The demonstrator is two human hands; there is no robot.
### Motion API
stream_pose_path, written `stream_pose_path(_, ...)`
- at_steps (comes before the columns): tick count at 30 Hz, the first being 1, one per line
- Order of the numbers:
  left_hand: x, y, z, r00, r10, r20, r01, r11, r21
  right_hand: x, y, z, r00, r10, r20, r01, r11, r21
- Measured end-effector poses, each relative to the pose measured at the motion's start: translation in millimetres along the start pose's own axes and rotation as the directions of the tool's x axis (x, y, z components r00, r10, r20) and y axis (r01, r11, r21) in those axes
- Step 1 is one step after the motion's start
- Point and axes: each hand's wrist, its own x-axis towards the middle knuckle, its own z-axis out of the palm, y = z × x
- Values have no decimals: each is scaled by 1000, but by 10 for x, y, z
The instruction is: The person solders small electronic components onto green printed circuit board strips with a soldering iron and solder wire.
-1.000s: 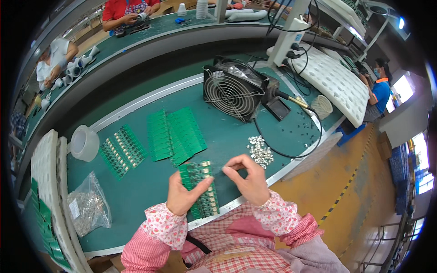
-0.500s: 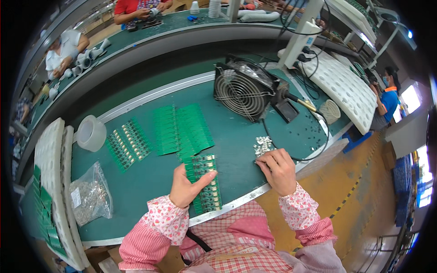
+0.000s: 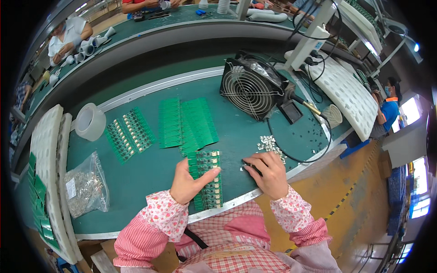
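My left hand [image 3: 185, 183] grips a green circuit board panel [image 3: 210, 200] near the front edge of the bench, its thumb lying across the top. Rows of pale and dark components run down this panel. To its right, my right hand [image 3: 269, 174] is low over the bench with thumb and fingers pinched together. Something small and dark shows at those fingertips, too small to name, with a tiny silvery piece beside it. Just beyond that hand lies a loose pile of small silvery metal parts [image 3: 268, 143], partly covered by the fingers.
Bare green panels [image 3: 200, 123] and populated panels [image 3: 130, 134] lie farther back. A black fan [image 3: 250, 88] stands behind, beside a soldering iron [image 3: 306, 103] with a trailing cable. Leftward are a tape roll [image 3: 90, 122], a bag of parts [image 3: 86, 186] and white foam trays [image 3: 45, 141].
My right hand has moved left from the silvery pile toward the panel, uncovering more of the pile. My left hand still holds the panel. The whole view has shifted slightly.
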Motion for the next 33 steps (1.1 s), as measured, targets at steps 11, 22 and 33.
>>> stream_pose_path(11,7,6,6,1000,-3,-8,3,999,36,-14,-53,6,994,-97,43,97,995,13)
stream_pose_path(22,-2,21,-2,1000,-8,14,7,1000,22,-6,-271,60,879,374,295,-477,670,570)
stream_pose_path(33,-2,24,-7,1000,20,17,-21,999,44,94,-357,23,740,390,548,-644,175,745)
